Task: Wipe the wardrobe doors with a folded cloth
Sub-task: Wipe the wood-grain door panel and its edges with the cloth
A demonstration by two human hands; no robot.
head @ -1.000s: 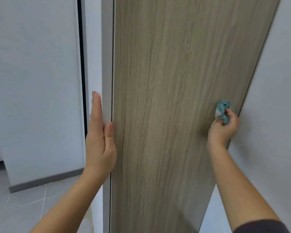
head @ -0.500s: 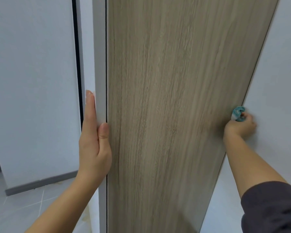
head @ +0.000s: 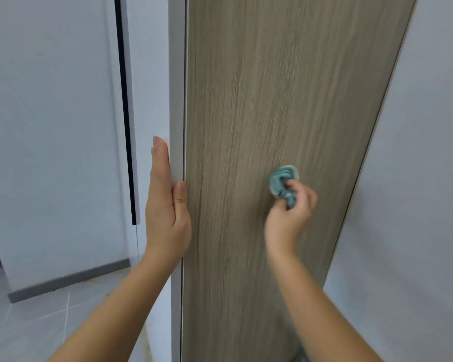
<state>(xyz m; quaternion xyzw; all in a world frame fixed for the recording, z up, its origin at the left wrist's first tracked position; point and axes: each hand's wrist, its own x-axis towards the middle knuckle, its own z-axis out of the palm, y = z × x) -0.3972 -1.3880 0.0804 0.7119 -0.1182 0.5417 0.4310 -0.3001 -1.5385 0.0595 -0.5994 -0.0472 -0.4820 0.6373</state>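
My right grip [head: 289, 218] is clutching the blurred cloth [head: 281, 182] on the door [head: 246, 100], bare all around; my left grip [head: 165, 205] is pressing flat along its edge.

You have one view, from your head: it faces forward and slightly down, close to the door [head: 272, 100], with floor [head: 37, 325] at lower left.

R hand [head: 289, 218] + cloth [head: 283, 182] motion-blurred; door [head: 259, 100] top/btm cropped

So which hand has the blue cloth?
The right hand: it grips the teal cloth against the wood-grain door. The left hand lies flat and empty on the door's white edge.
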